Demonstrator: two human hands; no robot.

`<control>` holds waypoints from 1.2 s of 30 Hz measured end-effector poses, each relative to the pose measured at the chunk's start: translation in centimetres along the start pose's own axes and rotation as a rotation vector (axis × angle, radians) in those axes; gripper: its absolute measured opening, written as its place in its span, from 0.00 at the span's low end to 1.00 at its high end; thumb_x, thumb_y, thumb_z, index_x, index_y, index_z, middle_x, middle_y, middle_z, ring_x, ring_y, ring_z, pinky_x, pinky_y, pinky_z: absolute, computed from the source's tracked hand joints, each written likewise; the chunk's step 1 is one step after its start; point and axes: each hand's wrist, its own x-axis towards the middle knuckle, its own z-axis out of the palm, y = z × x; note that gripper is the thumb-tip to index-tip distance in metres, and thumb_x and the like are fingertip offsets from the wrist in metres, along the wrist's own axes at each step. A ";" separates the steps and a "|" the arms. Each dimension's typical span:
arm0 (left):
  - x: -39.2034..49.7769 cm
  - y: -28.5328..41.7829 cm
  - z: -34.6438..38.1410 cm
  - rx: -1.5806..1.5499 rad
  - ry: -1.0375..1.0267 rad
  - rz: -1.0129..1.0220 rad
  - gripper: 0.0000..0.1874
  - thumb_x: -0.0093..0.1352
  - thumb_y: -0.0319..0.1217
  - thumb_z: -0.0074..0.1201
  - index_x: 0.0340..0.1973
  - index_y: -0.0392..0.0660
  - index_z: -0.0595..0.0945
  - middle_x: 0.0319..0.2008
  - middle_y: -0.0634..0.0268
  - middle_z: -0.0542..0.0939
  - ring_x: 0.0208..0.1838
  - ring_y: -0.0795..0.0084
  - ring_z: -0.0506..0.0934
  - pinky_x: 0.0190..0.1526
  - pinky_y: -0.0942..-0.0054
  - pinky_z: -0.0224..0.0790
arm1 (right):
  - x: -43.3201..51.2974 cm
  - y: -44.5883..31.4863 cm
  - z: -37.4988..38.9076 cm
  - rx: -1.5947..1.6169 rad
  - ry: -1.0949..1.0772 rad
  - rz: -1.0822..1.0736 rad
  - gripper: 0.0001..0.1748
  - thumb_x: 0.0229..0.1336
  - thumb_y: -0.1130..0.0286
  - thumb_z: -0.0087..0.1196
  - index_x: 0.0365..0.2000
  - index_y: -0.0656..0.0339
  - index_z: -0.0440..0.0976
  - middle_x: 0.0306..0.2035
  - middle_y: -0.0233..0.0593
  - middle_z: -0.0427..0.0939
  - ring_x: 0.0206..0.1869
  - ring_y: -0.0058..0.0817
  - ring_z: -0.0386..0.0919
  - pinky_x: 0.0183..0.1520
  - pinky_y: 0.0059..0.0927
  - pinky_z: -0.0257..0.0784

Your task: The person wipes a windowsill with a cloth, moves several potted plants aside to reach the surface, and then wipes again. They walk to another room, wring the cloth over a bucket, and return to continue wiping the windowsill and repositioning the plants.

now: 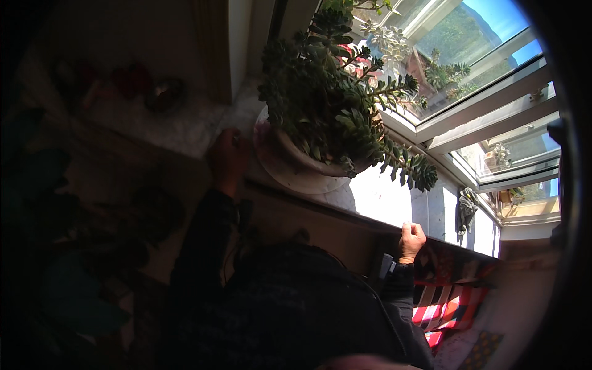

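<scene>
A large potted succulent (323,111) stands on the marble windowsill (388,196), its leafy stems spilling over the rim towards the window. The wide pot (286,157) rests on a pale saucer (300,182). In deep shade to the left of the pot is my left hand (229,152), at the sill's edge; its fingers look bent, and the dark hides whether they hold anything. My right hand (411,238) is in sunlight at the sill's front edge, right of the pot, with its fingers curled. What may be inside its grasp does not show. A crumpled grey cloth (467,208) lies farther right on the sill.
White-framed windows (462,106) run behind the sill, with more succulents (446,74) beyond the glass. Red and black patterned fabric (448,305) lies below the sill at right. Dark red objects (132,81) and large leaves (78,296) are in shadow at left.
</scene>
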 end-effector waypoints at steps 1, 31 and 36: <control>0.0 0.0 0.0 0.009 -0.012 -0.011 0.13 0.62 0.34 0.54 0.39 0.43 0.81 0.31 0.52 0.82 0.36 0.50 0.81 0.39 0.56 0.73 | 0.0 -0.2 0.1 -0.009 0.002 0.001 0.13 0.55 0.75 0.62 0.20 0.65 0.70 0.17 0.23 0.68 0.22 0.13 0.63 0.26 0.20 0.62; -0.4 0.7 0.1 0.065 0.051 0.136 0.11 0.63 0.33 0.53 0.38 0.43 0.81 0.34 0.51 0.83 0.37 0.48 0.81 0.39 0.55 0.74 | -2.0 -1.6 -1.2 -0.043 0.048 0.008 0.21 0.58 0.72 0.64 0.15 0.61 0.65 0.15 0.19 0.63 0.20 0.10 0.57 0.23 0.19 0.55; -0.1 0.5 0.2 0.059 0.017 0.080 0.12 0.62 0.34 0.54 0.38 0.43 0.81 0.34 0.50 0.83 0.38 0.47 0.81 0.40 0.55 0.74 | -2.3 -2.1 -0.9 -0.035 0.050 0.070 0.21 0.58 0.72 0.63 0.15 0.61 0.65 0.16 0.19 0.64 0.20 0.10 0.57 0.22 0.19 0.55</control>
